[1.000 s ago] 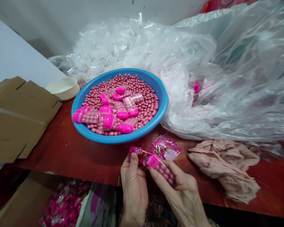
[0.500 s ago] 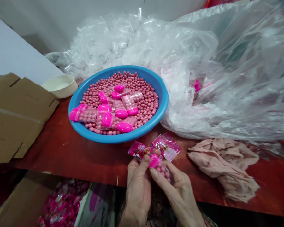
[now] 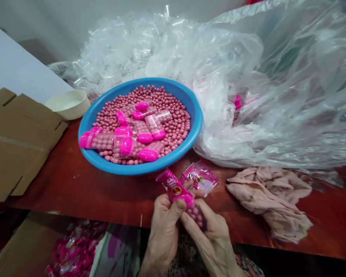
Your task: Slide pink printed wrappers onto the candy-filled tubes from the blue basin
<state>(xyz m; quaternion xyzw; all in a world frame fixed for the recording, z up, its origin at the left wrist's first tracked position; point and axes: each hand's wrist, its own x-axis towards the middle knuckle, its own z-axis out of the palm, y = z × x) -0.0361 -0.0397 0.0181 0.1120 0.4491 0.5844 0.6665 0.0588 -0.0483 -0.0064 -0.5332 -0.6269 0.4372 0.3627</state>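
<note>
Left hand (image 3: 164,231) pinches bead tube (image 3: 177,191), thumb pressed against it near the pink cap; right hand (image 3: 210,240) cups the bead-filled end, steadying it; packets (image 3: 200,177) lie just ahead; blue basin (image 3: 173,161) of loose beads (image 3: 173,115) sits beyond, within easy reach; cloth (image 3: 268,200) to the right

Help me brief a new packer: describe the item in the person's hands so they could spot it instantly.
On the red table, below the blue basin of pink beads, the left hand and right hand grip a clear bead-filled capsule together. It has a magenta cap and, unlike the bare capsules in the basin, a printed pink wrapper with a round logo.
</note>
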